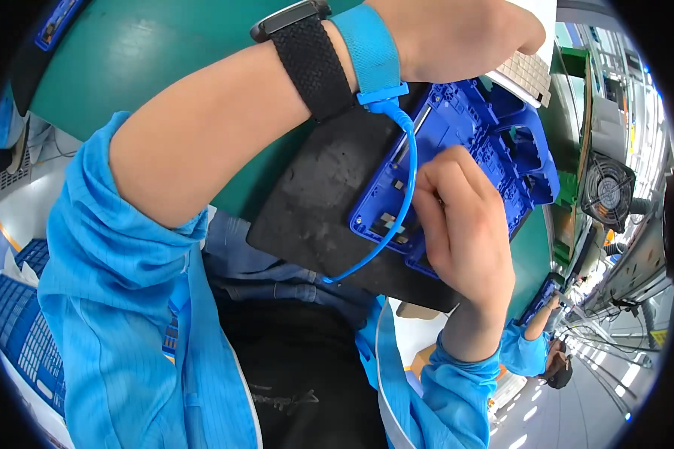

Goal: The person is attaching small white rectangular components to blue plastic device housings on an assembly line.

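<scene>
A dark blue plastic housing with moulded ribs and small recesses lies at an angle on a black mat. Over its near right part is my right hand, fingers curled and tips pressed together in a pinch. Whatever sits between those fingertips is too small or hidden. My left hand reaches across the far side, next to a sheet of small beige pads on white backing. Its fingers are mostly out of sight. A blue wrist strap on that arm trails a blue cord across the housing.
The green table top spreads under the mat. Another blue housing shows at the far left corner. A black fan stands at the right. Blue plastic crates are at lower left. Another person works at the right.
</scene>
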The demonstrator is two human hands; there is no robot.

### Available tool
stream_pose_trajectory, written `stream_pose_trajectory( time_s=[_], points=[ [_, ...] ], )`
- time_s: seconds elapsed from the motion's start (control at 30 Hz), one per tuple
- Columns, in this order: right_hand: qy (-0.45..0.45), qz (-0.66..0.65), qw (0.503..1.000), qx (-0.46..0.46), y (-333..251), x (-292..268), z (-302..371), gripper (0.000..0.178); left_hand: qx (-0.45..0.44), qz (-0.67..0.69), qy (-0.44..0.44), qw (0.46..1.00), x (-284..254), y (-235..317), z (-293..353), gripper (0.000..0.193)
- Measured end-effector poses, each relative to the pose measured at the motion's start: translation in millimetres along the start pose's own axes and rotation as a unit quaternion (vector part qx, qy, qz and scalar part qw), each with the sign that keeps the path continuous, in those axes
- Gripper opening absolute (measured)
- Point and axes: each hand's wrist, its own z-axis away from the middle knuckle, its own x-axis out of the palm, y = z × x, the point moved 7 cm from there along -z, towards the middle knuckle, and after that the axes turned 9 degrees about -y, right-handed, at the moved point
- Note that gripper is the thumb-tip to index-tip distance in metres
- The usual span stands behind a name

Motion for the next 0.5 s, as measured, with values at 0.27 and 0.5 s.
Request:
stream_pose_trajectory(
  time_s=[0.27,0.5],
  points=[
    [-0.003,0.002,1.0,0.0,-1.4,8.5,12.1,0.02,0.019,-0.034,-0.002,0.999,-2.2,-0.2,2.1,0.062],
    [0.001,0.004,1.0,0.003,-0.6,9.8,13.8,0.02,0.019,-0.007,-0.002,1.0,-1.5,-8.3,0.2,0.062]
  ],
)
